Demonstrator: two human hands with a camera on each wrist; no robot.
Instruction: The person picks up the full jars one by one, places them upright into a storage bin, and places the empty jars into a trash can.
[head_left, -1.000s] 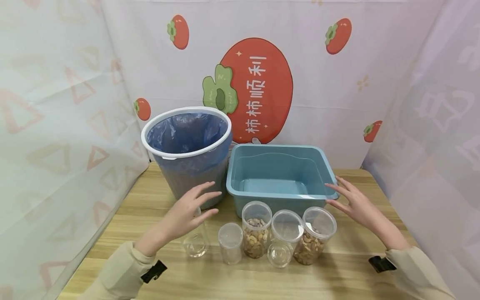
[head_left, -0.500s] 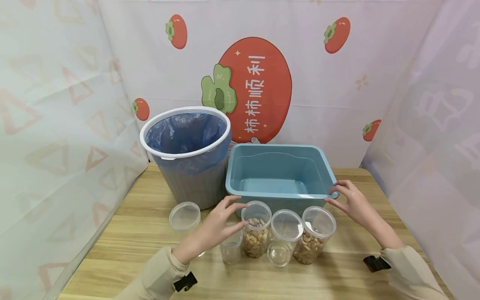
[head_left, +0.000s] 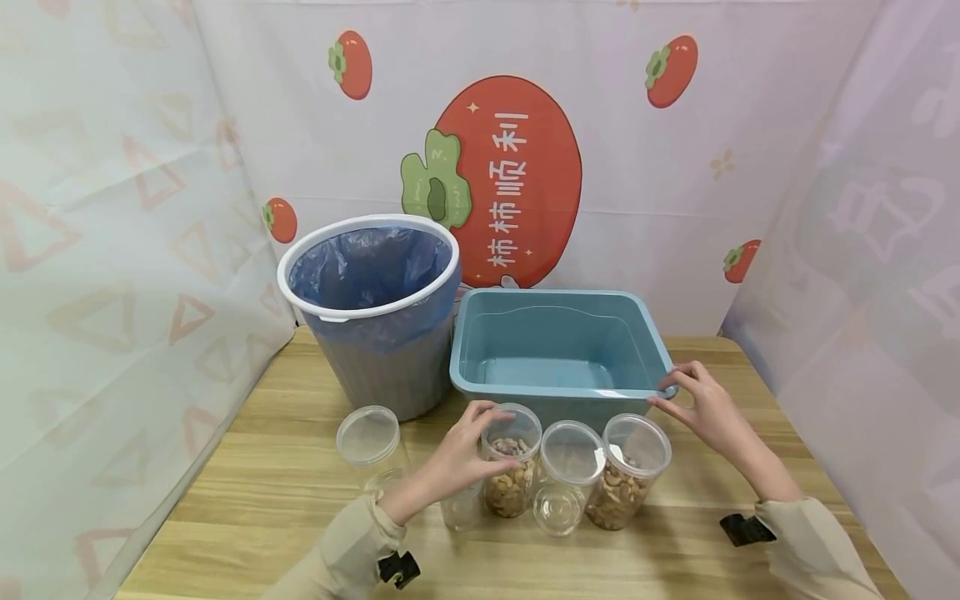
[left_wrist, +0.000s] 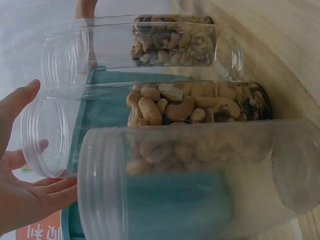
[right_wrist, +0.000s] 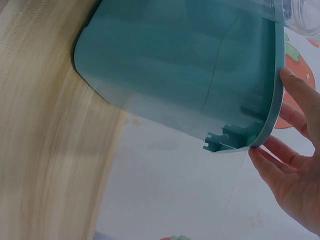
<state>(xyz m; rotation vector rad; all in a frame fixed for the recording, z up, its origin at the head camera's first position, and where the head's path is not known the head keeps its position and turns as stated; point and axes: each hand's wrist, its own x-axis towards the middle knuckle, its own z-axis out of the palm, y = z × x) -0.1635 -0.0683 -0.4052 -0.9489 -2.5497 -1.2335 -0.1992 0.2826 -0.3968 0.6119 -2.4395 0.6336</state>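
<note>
My left hand (head_left: 461, 454) is at the lid of a clear jar of mixed nuts (head_left: 510, 492), thumb on the near side and fingers reaching past the far side. In the left wrist view its thumb (left_wrist: 22, 100) stands a little off the lid's edge, and fingertips show through the clear lid of the nut jar (left_wrist: 200, 107). My right hand (head_left: 708, 412) grips the front right corner of the blue plastic tub (head_left: 555, 392). In the right wrist view, the thumb (right_wrist: 295, 87) and fingertips lie on the rim of the tub (right_wrist: 175, 60).
Left of the nut jar stand a lidded clear jar (head_left: 371, 437) and a smaller one (head_left: 461, 510), partly behind my left hand. To the right are an empty jar (head_left: 570, 454) and a second nut jar (head_left: 618, 496). A lined waste bin (head_left: 382, 367) stands beside the tub.
My left hand has moved right, from over the leftmost jar to the nut jar's lid. My right hand has closed in on the tub's corner. Jars and tub look unmoved.
</note>
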